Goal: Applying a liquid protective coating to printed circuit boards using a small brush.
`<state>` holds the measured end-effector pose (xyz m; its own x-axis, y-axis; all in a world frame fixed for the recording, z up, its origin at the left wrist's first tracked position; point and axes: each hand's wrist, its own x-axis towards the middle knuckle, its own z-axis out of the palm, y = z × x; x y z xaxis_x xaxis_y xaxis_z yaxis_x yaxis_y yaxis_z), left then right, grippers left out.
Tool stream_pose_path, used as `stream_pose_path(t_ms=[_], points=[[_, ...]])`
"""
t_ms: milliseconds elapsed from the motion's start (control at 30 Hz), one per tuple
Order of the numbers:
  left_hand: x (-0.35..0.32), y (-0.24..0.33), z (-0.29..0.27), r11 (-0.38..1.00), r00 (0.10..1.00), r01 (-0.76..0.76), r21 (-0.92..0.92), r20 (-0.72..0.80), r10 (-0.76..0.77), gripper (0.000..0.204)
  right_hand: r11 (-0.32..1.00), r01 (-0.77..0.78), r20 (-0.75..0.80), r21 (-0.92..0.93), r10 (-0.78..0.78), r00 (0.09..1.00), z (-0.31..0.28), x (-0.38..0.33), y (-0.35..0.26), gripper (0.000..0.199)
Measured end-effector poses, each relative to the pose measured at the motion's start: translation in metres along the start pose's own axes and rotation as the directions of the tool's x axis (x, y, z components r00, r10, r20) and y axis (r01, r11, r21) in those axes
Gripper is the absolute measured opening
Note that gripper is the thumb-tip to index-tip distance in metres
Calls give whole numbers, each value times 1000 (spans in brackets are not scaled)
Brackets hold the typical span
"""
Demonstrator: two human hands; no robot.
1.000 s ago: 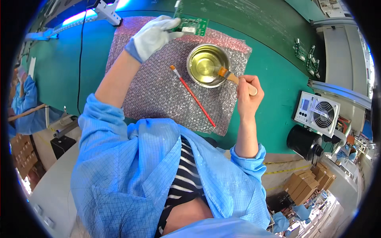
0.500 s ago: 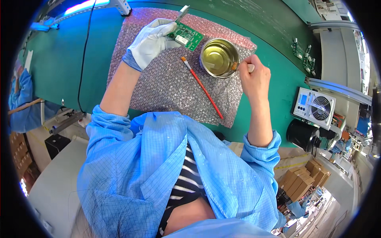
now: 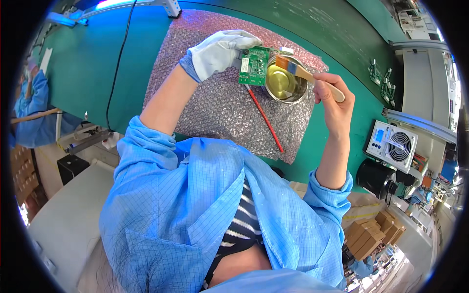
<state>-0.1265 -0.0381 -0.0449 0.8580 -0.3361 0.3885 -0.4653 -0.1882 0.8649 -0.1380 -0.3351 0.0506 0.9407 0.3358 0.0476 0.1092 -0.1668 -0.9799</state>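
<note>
So the board [image 3: 254, 68] is up in the air over the bubble wrap [image 3: 220, 117], covering the left edge of the bowl [image 3: 305, 90]. The gloved left hand [image 3: 222, 51] has it pinched by its upper left side; that grip hides the corner, and I can't make out the pale bit sticking out up top. The bare right hand [image 3: 334, 95] is closed around the wooden handle of a wide brush [image 3: 305, 73], bristles over the bowl and right beside the board. Can't tell if they're touching. The brush also blocks some of the yellowish liquid in there.

A red brush [image 3: 264, 115] lies on the wrap, its tip hidden behind the board. Further out on the right there are spare boards [image 3: 382, 80], a fan unit [image 3: 393, 144] and a black cylinder [image 3: 373, 176]. A black cable [image 3: 117, 73] crosses the green mat [image 3: 151, 49] on the left, and a person in blue [image 3: 31, 97] is partly cut off by the rim.
</note>
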Motion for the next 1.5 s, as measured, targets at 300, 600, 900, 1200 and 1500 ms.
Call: stream_pose_path(t_ms=[300,600,900,1200,1500], points=[[7,28,7,646,838,494,-582,123,-531,29,941,300,224,-155,-262,939,15,13,7,15],[9,38,13,690,841,492,-531,86,-534,32,950,129,80,-283,-111,991,31,10,11,15],[6,32,15,658,830,345,-669,-109,-546,33,940,116,61,-321,-102,993,34,-18,26,12],[11,35,6,732,874,285,-619,-147,-464,33,885,245,111,-396,-219,969,31,-15,21,12],[14,43,6,784,867,327,-529,-162,-471,37,785,521,54,-335,-536,842,60,13,9,11]])
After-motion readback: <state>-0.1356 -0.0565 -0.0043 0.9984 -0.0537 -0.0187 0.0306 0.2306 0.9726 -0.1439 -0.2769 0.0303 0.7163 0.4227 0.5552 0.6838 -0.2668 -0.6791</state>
